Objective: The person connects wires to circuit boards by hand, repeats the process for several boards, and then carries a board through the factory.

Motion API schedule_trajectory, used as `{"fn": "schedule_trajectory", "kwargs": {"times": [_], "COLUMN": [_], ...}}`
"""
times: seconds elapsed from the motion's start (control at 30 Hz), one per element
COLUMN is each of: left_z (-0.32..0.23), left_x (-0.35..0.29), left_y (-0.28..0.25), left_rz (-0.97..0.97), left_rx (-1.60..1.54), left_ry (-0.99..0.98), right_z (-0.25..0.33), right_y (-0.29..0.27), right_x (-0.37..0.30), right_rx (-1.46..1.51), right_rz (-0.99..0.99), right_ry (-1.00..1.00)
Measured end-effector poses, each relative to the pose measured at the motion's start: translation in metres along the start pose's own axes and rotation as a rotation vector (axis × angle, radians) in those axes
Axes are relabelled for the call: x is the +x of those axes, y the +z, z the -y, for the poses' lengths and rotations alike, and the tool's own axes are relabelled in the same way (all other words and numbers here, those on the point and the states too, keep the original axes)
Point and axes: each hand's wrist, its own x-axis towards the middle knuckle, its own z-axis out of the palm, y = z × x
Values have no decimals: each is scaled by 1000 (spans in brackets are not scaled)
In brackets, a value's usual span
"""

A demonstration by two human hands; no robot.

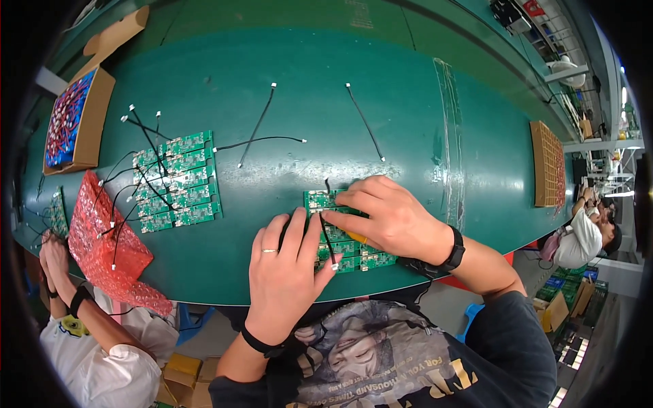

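Circuit boards (343,238), a green panel of several joined strips, are lying near the six o'clock edge of the green table (286,61), and we are working on them with both hands. Our left hand (286,272) is pressing flat on the panel's nine o'clock side, fingers spread and unclenched, seemingly to keep it from sliding. Our right hand (388,217) is coming in from three o'clock, its fingers drawn together and pinched at the board's upper rows, apparently on the end of a thin black wire (328,239) that is trailing across the panel toward six o'clock; what exactly the fingertips are clamping we cannot tell.

Toward nine o'clock a second panel (180,180) is already carrying a tangle of black leads. Three loose wires (364,121) are waiting at twelve o'clock, laid apart, probably so each picks up singly. A red bubble-wrap bag (102,234) is lying at eight o'clock, and beyond it, at ten o'clock, a cardboard box (71,122) is holding red and blue parts. Another person's hands (51,255) are working at the far nine o'clock edge.
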Motion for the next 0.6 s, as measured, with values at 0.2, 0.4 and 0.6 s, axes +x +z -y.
{"fn": "schedule_trajectory", "kwargs": {"times": [0.2, 0.4, 0.6], "left_z": [3, 3, 4], "left_x": [-1, -1, 1], "left_y": [3, 2, 3], "left_rz": [-25, -18, -14], "left_rx": [11, 4, 7], "left_ry": [17, 7, 6], "right_z": [-2, -4, -6], "right_y": [1, 2, 4], "right_x": [0, -1, -1], "right_rx": [-8, 2, 21], "right_rz": [-1, 7, 17], "right_ry": [-6, -10, 5]}}
